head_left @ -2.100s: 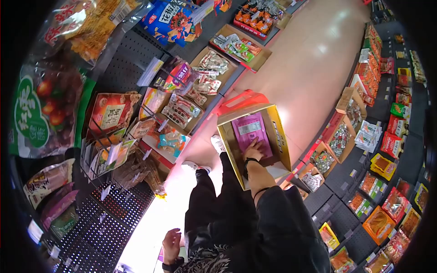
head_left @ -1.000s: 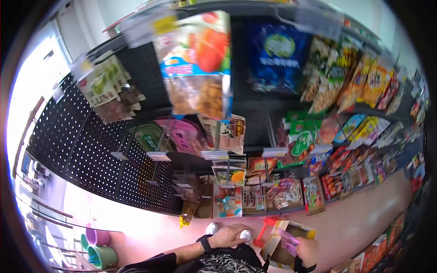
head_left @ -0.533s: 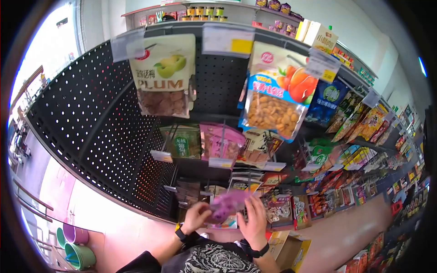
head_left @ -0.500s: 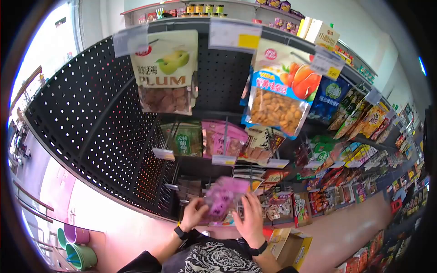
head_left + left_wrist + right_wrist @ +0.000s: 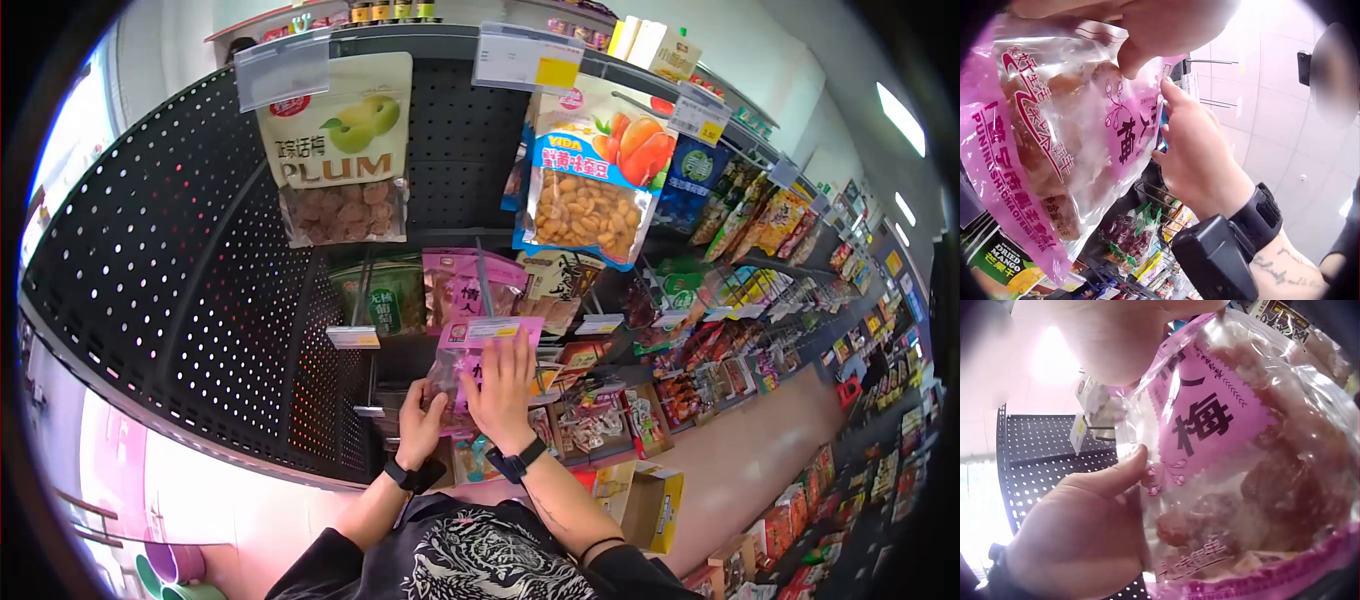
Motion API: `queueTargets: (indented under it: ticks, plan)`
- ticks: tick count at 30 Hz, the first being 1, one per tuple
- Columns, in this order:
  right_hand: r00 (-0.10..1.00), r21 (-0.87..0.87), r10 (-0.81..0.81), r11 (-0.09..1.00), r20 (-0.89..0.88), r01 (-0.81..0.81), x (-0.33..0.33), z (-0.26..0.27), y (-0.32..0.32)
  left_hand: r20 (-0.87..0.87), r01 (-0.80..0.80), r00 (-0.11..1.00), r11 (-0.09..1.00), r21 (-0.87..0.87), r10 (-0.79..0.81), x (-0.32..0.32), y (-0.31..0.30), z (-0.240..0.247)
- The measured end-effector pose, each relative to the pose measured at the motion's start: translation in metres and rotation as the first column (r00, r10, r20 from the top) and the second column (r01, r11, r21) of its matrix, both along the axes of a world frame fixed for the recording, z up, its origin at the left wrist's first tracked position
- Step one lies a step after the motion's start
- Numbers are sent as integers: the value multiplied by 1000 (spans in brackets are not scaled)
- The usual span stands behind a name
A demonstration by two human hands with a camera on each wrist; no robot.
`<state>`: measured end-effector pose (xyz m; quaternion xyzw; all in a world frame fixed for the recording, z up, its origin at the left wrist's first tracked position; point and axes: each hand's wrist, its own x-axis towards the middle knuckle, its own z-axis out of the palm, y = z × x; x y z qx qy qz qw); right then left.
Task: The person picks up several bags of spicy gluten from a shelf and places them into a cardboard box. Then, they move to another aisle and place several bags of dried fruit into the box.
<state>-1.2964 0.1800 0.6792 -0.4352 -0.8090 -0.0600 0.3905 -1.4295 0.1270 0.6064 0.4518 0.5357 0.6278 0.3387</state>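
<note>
A pink and clear bag of dried plums is held up at the shelf, its pink top right at a price tag on the display hook. My left hand grips the bag's left side; in the right wrist view its thumb lies on the clear front. My right hand lies against the bag's upper right front, fingers straight and pointing up. The left wrist view shows that hand at the bag's edge. Behind the held bag hang similar pink bags.
Green bags hang to the left. Above are plum bags and a blue-and-white snack bag. A perforated black panel flanks the left. A yellow cardboard box stands on the floor at right.
The pink bag came out of the cardboard box in my right hand, then both hands brought it up to the shelf. My view turned toward the shelf, and the bag is now at the price tag.
</note>
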Motion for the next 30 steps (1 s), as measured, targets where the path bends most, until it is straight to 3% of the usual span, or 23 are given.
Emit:
queueTargets:
  ticks: [5, 8, 14, 17, 22, 30]
  plan:
    - [1000, -29, -9, 1000, 12, 9, -1, -4, -6, 168, 44, 985, 998, -40, -36, 3, -16, 0]
    - [999, 8, -7, 1000, -42, 8, -5, -12, -9, 183, 26, 983, 999, 33, -31, -1, -14, 1]
    - [999, -38, -29, 999, -41, 28, -14, 1, 10, 63, 76, 995, 995, 70, -81, -9, 11, -5]
    - [992, 59, -5, 998, -126, 12, -16, 10, 8, 76, 107, 991, 993, 55, -111, -10, 9, 0]
    - [999, 17, -14, 1000, -38, 15, -17, 9, 10, 152, 103, 982, 991, 87, -115, -2, 7, 12]
    - [985, -2, 20, 1000, -171, -21, -17, -5, 22, 140, 102, 984, 993, 67, -110, -5, 17, 11]
